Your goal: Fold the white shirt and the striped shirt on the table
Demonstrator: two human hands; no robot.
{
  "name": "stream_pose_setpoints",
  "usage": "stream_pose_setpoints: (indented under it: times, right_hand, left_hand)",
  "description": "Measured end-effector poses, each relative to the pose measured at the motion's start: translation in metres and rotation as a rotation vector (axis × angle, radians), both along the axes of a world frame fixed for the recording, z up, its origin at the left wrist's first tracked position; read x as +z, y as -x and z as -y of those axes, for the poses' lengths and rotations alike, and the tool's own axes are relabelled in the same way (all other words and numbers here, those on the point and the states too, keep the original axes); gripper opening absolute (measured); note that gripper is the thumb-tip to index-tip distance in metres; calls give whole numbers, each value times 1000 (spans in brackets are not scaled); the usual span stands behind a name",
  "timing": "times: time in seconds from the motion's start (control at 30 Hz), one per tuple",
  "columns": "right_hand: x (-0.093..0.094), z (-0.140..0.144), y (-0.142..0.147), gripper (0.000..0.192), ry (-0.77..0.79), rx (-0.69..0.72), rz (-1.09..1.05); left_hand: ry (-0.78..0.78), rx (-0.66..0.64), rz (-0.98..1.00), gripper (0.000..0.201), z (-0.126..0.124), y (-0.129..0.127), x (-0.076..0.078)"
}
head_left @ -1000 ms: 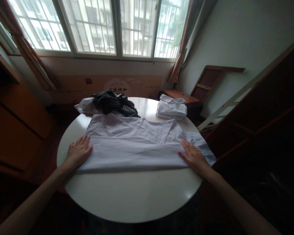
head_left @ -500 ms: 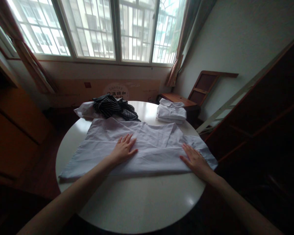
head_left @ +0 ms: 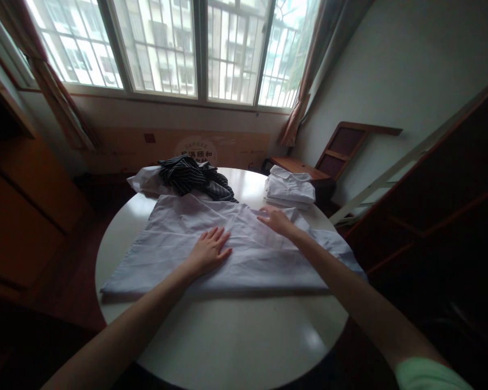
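A white shirt (head_left: 174,238) lies spread flat across the round white table (head_left: 236,330). My left hand (head_left: 209,249) rests flat on the middle of the shirt, fingers apart. My right hand (head_left: 276,219) lies palm down on the shirt's far right part, near its collar edge, fingers apart. Neither hand grips the cloth.
A dark striped garment (head_left: 193,176) lies crumpled at the table's far side on another white cloth (head_left: 144,179). A stack of folded white shirts (head_left: 290,189) sits at the far right. Behind are a window, a low wooden table (head_left: 296,165) and a leaning wooden frame (head_left: 350,143).
My left hand slid from the shirt's left edge to its middle. My right hand moved from the near right edge up and left toward the collar. The shirt's left part now lies spread out.
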State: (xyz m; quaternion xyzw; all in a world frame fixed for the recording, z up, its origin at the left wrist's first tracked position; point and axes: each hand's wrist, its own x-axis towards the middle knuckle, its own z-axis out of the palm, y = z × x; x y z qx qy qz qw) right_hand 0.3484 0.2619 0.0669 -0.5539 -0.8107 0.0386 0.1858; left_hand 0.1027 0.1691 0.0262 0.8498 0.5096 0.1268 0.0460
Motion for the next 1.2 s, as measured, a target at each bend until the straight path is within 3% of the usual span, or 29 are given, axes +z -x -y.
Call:
stream_pose_setpoints:
  times: [0.2, 0.43, 0.5, 0.6, 0.67, 0.77, 0.87, 0.97, 1.07, 1.2]
  right_hand:
    - [-3, -55, 33, 29, 266, -97, -48]
    - [4, -55, 35, 17, 417, -62, -43]
    - [6, -49, 37, 15, 333, -69, -38]
    - [11, -32, 42, 12, 60, -52, 17]
    - [13, -13, 43, 11, -112, 19, 60]
    - [12, 25, 43, 13, -251, 190, 111]
    - [7, 60, 42, 11, -295, 339, 186]
    - [0, 79, 38, 11, -288, 418, 241]
    - [-5, 87, 28, 12, -291, 379, 253]
    - [-8, 92, 3, 17, -268, 233, 281]
  left_hand:
    - [16, 21, 8, 56, 0, 0, 0]
    - [8, 14, 28, 57, 0, -1, 0]
    - [-10, 15, 48, 54, 0, 0, -2]
    - [-71, 24, 111, 54, -1, 0, -5]
    - [-154, 55, 168, 55, -1, 0, -5]
    - [-338, 129, 211, 59, -5, 2, 4]
    - [-475, 178, 155, 60, -15, 11, 21]
    - [-500, 164, 30, 50, -30, 30, 36]
    - [-450, 132, -82, 30, -40, 55, 42]
    - [-359, 123, -139, 21, -30, 85, 31]
